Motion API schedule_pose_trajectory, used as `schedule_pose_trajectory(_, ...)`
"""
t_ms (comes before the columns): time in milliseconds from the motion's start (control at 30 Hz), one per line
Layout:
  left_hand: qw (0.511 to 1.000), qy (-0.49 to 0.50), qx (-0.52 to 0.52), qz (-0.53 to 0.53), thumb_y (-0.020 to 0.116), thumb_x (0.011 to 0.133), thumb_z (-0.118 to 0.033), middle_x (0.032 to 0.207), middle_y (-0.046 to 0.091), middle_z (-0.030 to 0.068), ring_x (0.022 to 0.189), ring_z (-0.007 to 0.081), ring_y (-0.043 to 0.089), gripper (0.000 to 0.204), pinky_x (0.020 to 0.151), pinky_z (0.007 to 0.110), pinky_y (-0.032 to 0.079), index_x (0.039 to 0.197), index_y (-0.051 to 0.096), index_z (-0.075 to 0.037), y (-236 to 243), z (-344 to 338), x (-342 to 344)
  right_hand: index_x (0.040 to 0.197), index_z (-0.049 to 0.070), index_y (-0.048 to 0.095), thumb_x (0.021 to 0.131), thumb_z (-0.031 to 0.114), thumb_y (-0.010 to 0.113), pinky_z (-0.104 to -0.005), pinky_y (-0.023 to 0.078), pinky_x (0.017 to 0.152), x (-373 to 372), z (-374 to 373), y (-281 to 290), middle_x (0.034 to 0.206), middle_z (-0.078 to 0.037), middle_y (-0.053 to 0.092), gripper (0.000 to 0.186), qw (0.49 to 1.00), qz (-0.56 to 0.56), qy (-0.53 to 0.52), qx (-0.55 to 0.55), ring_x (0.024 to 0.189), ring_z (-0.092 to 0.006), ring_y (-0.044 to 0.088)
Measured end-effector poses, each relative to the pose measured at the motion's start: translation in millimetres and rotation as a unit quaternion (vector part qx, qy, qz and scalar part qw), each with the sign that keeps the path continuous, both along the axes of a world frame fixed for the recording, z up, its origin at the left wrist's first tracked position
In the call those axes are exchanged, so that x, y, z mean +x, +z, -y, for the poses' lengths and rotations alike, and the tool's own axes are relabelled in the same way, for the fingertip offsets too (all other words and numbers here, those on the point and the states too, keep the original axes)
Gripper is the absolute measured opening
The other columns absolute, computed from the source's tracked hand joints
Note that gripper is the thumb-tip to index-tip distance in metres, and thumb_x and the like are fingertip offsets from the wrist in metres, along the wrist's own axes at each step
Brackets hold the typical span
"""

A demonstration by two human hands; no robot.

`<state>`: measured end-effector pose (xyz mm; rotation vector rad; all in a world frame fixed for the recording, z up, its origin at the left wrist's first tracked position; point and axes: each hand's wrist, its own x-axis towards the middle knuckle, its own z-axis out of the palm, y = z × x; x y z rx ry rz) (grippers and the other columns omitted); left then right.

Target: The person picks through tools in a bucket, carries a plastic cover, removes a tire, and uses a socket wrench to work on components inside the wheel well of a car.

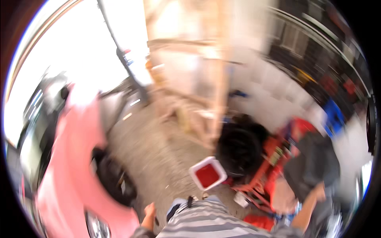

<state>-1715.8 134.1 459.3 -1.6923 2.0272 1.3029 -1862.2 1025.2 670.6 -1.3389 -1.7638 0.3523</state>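
My left hand (149, 211) hangs low beside my body, near the front of a pink car fender (75, 158) and apart from it. Its fingers are blurred; a small dark shape shows just below it, and I cannot tell whether it is held. My right hand (317, 193) reaches out at the lower right, against the lower edge of a dark grey, cover-like thing (317, 158). Motion smears its fingers, so whether they grip it or only touch it cannot be made out.
A white square tub with red inside (207, 175) stands on the concrete floor (147, 146) ahead of my feet. Beside it are a black round container (239, 150) and a red metal frame (258, 178). A wooden frame (218, 79) rises ahead; cluttered shelves (309, 47) line the right.
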Motion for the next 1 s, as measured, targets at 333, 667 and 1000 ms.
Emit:
schedule_pose_trajectory(333, 0.904, 0.217, 0.191, -0.314, 0.055, 0.095, -0.033, 0.062, 0.052, 0.0014, 0.048, 0.0096, 0.045, 0.031, 0.044, 0.026, 0.036, 0.107, 0.055, -0.004, 103.4, -58.0, 140.0, 0.111, -0.004, 0.056, 0.087, 0.015, 0.057, -0.0375, 0.047, 0.087, -3.1, 497.1, -20.5, 0.103, -0.018, 0.062, 0.031, 0.603, -0.008, 0.794, -0.081, 0.096, -0.03, 0.06)
schedule_pose_trajectory(667, 0.745, 0.299, -0.048, -0.594, 0.039, 0.104, -0.032, 0.086, 0.052, -0.0001, 0.068, 0.0081, 0.047, 0.029, 0.063, 0.022, 0.041, 0.104, 0.053, -0.006, 280.1, -17.1, 373.8, 0.091, 0.002, 0.053, 0.093, 0.018, 0.061, -0.0272, 0.045, 0.057, 372.9, 859.8, 27.9, 0.074, -0.003, 0.056, 0.018, -0.251, 0.378, 0.858, -0.241, 0.063, -0.0108, 0.054)
schedule_pose_trajectory(1000, 0.777, 0.374, -0.204, -0.463, 0.033, 0.105, -0.038, 0.069, 0.044, -0.002, 0.066, 0.0084, 0.038, 0.047, 0.061, 0.025, 0.036, 0.081, 0.053, -0.002, 264.7, 77.4, 638.5, 0.068, 0.003, 0.05, 0.097, 0.06, 0.033, -0.0266, 0.039, 0.048, 619.3, 1005.9, 47.2, 0.056, -0.004, 0.046, 0.066, -0.471, 0.531, 0.641, -0.293, 0.05, -0.0128, 0.046)
